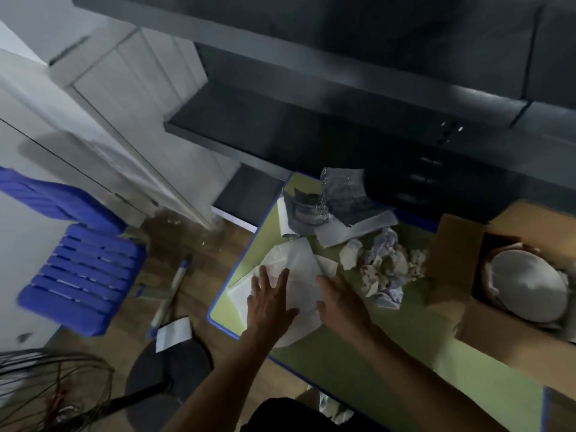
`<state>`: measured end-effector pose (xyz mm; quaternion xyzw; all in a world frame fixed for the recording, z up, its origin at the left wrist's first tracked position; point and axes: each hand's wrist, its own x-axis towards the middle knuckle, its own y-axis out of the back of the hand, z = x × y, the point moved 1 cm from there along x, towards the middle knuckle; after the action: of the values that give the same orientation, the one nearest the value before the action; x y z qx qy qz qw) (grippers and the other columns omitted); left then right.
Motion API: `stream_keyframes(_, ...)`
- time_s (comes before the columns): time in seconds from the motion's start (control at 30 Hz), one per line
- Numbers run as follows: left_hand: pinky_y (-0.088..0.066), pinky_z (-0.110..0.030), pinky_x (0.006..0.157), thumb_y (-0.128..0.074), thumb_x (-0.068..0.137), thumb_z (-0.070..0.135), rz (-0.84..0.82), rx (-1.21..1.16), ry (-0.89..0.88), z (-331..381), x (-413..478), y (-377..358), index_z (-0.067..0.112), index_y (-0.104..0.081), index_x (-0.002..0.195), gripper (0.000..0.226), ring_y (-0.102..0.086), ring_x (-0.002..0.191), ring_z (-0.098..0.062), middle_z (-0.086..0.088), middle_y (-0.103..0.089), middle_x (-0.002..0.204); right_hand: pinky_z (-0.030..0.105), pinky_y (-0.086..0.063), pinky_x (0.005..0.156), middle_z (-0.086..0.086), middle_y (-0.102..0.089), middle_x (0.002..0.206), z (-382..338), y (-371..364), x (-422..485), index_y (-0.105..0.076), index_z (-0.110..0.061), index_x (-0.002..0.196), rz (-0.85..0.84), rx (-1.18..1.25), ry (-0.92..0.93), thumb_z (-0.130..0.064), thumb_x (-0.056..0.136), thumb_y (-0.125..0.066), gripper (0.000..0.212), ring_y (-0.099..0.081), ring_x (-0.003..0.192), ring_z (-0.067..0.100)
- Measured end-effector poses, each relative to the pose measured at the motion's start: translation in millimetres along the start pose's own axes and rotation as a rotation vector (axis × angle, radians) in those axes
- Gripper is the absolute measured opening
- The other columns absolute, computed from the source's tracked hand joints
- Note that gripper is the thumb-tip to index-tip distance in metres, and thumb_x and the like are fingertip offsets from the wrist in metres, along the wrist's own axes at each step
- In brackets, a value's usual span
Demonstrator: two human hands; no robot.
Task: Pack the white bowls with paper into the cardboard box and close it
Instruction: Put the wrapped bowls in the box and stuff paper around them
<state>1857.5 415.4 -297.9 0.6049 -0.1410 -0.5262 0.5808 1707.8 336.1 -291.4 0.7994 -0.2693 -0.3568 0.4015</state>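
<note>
A white bowl (300, 302) draped in white paper (293, 260) lies on the green table (358, 347) near its left edge. My left hand (270, 299) presses on the paper-covered bowl with spread, straight fingers. My right hand (341, 299) rests flat on the bowl's right side. At the right stands the open cardboard box (448, 244), flaps up, with a white bowl (530, 288) lying inside on paper.
Crumpled paper balls (386, 263) lie between the bowl and the box. Printed sheets of paper (336, 204) sit at the table's far end under dark shelving (343, 126). A blue plastic chair (84, 275) stands on the floor to the left, with a dark stool (171, 363) nearer.
</note>
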Motion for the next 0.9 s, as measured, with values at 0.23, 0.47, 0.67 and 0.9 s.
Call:
stream_keyframes(0.23, -0.025, -0.05, 0.117, -0.066, 0.079, 0.062, -0.004, -0.072, -0.088, 4.1, -8.2, 5.6, 0.038, -0.003, 0.154, 0.101, 0.003, 0.149, -0.035, -0.01, 0.012, 0.162, 0.025, -0.051, 0.086, 0.001, -0.054, 0.127, -5.3, 12.3, 0.0, -0.044, -0.026, 0.124, 0.124, 0.277, -0.033, -0.012, 0.089, -0.062, 0.043, -0.052, 0.115, 0.015)
stream_keyframes(0.47, -0.035, -0.044, 0.112, -0.06, 0.087, 0.052, 0.059, -0.098, -0.327, 17.7, -29.4, 26.4, 0.046, -0.003, 0.152, 0.087, -0.01, 0.148, -0.026, -0.003, -0.004, 0.163, 0.036, -0.053, 0.092, -0.02, -0.054, 0.114, -6.6, 65.7, -9.9, -0.06, -0.026, 0.117, 0.066, 0.761, -0.131, -0.006, 0.09, -0.052, 0.035, -0.052, 0.112, 0.007)
stream_keyframes(0.67, -0.055, -0.031, 0.064, -0.065, 0.071, -0.004, 0.505, -0.15, -0.442, 41.9, -37.2, 69.0, 0.031, -0.069, 0.111, 0.053, -0.069, 0.087, -0.019, 0.006, -0.073, 0.102, 0.019, -0.055, 0.069, -0.01, -0.057, 0.115, 2.1, 108.6, -30.9, -0.063, -0.017, 0.118, 0.089, 0.84, -0.08, 0.0, 0.096, -0.041, 0.035, -0.059, 0.096, 0.002)
stream_keyframes(0.9, -0.051, -0.017, 0.064, -0.065, 0.093, 0.023, 0.458, -0.251, -0.642, 81.5, -28.7, 147.9, 0.026, -0.069, 0.108, 0.016, -0.068, 0.073, -0.006, 0.008, -0.074, 0.095, 0.027, -0.049, 0.082, -0.002, -0.05, 0.11, 16.3, 145.3, -39.9, -0.064, -0.019, 0.115, 0.31, 0.571, -0.068, -0.024, 0.086, -0.07, 0.03, -0.057, 0.092, 0.014)
